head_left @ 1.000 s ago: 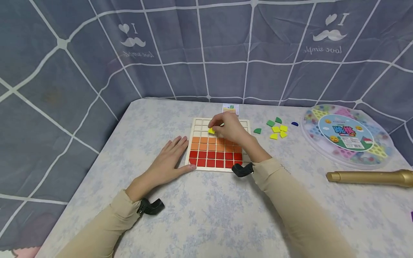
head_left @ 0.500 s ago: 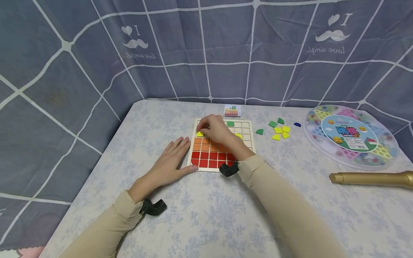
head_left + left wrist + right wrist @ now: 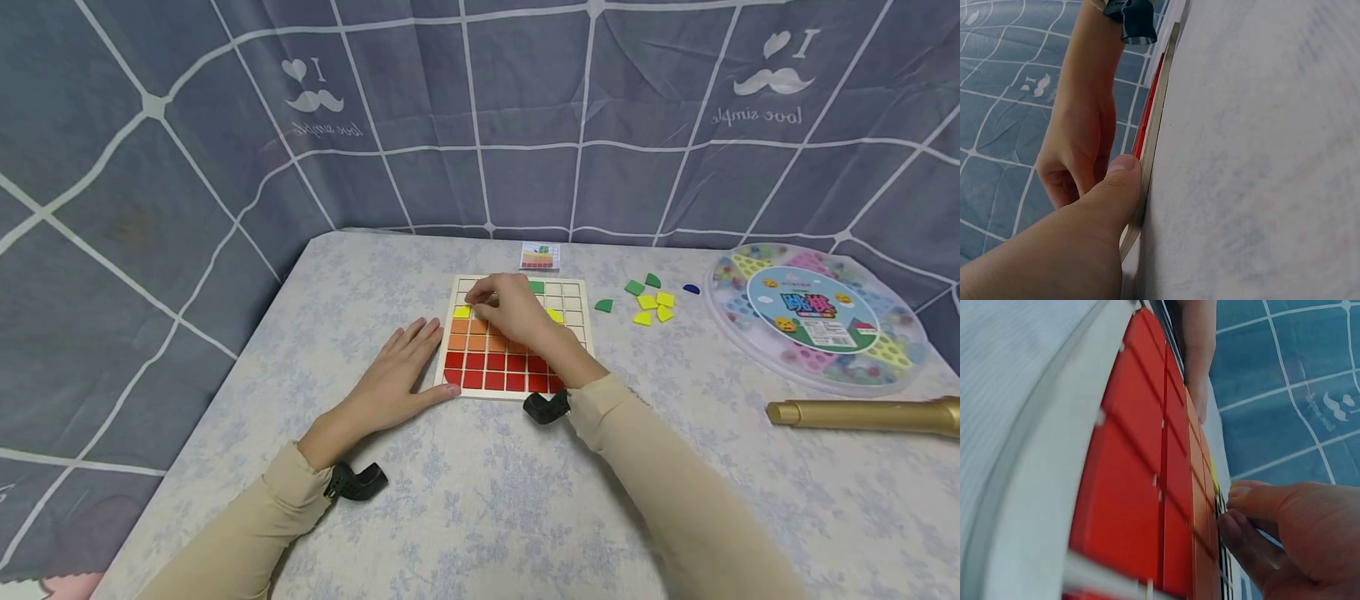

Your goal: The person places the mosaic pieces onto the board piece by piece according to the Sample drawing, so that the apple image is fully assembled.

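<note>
My left hand (image 3: 390, 379) lies flat on the table with fingers spread along the left side of a wooden grid board (image 3: 576, 292). Its thumb (image 3: 1125, 169) presses the board's near corner edge. Over the board's left half, my right hand (image 3: 516, 310) hovers with bent fingers, thumb and forefinger slightly apart and no piece showing between them. Just left of its fingertips, a yellow tile (image 3: 462, 312) sits in the left column above rows of orange tiles (image 3: 457, 342) and red tiles (image 3: 474, 380). Another yellow tile (image 3: 555, 316) and a green tile (image 3: 536, 287) are on the board, farther right.
Loose yellow pieces (image 3: 647, 302), green pieces (image 3: 634, 287) and a dark blue half-round piece (image 3: 692, 289) lie right of the board. A small pattern card (image 3: 540, 256) stands behind it. A round clear game box (image 3: 813, 312) and a gold tube (image 3: 858, 414) are at the right.
My right hand has carried a yellow tile leftward to the left column, let it go there, and drawn back slightly right. My left hand has stayed in place.
</note>
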Motion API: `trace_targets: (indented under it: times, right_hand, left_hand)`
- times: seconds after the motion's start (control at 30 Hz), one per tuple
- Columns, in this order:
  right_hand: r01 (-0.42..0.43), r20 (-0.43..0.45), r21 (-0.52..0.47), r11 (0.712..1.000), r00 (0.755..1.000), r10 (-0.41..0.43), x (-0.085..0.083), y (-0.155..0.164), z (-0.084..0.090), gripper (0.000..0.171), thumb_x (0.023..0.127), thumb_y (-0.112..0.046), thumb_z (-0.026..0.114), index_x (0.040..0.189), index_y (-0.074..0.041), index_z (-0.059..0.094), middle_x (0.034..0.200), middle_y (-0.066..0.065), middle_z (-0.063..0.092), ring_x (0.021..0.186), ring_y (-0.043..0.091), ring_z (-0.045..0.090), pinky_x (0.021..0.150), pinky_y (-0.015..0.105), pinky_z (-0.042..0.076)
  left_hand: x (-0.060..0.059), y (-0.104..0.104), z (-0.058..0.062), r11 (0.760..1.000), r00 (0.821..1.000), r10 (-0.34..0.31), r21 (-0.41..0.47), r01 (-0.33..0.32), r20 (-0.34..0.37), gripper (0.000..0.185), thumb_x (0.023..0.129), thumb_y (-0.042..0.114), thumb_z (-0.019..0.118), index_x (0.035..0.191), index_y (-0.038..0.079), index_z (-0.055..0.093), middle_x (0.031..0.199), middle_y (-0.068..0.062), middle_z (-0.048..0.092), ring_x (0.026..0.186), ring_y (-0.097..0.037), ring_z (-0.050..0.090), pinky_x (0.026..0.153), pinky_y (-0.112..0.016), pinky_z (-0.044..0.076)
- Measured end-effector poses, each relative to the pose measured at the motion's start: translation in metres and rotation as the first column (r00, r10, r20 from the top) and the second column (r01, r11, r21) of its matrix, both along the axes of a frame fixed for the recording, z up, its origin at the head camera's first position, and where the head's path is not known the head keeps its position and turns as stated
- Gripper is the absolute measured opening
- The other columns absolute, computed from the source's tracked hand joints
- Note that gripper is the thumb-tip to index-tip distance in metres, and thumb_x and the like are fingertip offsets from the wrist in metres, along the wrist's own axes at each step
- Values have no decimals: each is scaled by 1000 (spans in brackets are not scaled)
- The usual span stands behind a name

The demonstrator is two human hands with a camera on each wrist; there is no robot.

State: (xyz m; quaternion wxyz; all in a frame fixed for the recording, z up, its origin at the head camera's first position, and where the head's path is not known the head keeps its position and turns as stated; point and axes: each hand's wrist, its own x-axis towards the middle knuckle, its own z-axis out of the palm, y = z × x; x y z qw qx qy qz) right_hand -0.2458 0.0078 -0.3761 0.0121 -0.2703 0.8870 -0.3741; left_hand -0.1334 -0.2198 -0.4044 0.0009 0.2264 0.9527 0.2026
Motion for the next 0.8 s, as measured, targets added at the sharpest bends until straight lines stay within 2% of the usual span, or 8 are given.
trace_targets:
  times: [0.13,0.4,0.5,0.67,0.77,0.8]
  right_hand:
    - [25,5,-31,999,1000,-25,3,17,-1,16,98,-2,70,110,-3,80,106,9,79,101,22,74,95,36,61]
    - [159,0,-79,984,987,-160,10,67,-1,17,98,-5,74,113,-1,80,109,14,79,103,29,74,94,42,62]
    - [240,-6,-93,966,970,-242,12,88,-2,16,99,-5,73,113,-1,80,110,16,79,103,32,75,93,45,62]
    - [373,-3,-122,920,927,-376,11,117,-1,17,100,-7,70,113,-2,79,111,18,78,107,33,73,96,49,60]
    - [423,-12,-132,896,904,-428,10,132,4,18,99,-7,69,113,-1,79,110,19,78,105,35,72,112,48,46]
    - [443,-23,-131,887,893,-450,10,138,6,18,99,-7,70,113,-1,79,109,20,78,103,35,72,113,49,44]
  left_hand:
    - [1,1,0,1000,1000,1,-4,-1,-4,97,98,57,68,167,3,26,175,-13,23,164,-34,14,133,-56,9]
    - [1,2,-2,1000,1000,-2,-1,2,-11,98,97,57,68,167,3,26,175,-14,24,164,-35,14,133,-57,10]
    - [2,2,-2,1000,1000,-1,-3,1,-9,98,97,57,68,167,3,26,175,-14,24,164,-34,14,133,-56,10]
    - [2,2,-2,1000,1000,-6,-3,6,-7,98,97,57,68,167,3,26,175,-14,23,164,-34,14,133,-56,9]
    - [1,2,0,1000,1000,-8,0,8,-12,98,97,56,69,167,2,26,175,-14,24,164,-35,14,133,-57,10]
    - [1,2,0,1000,1000,-8,2,8,-14,98,97,56,69,167,2,26,175,-15,24,164,-36,14,133,-57,10]
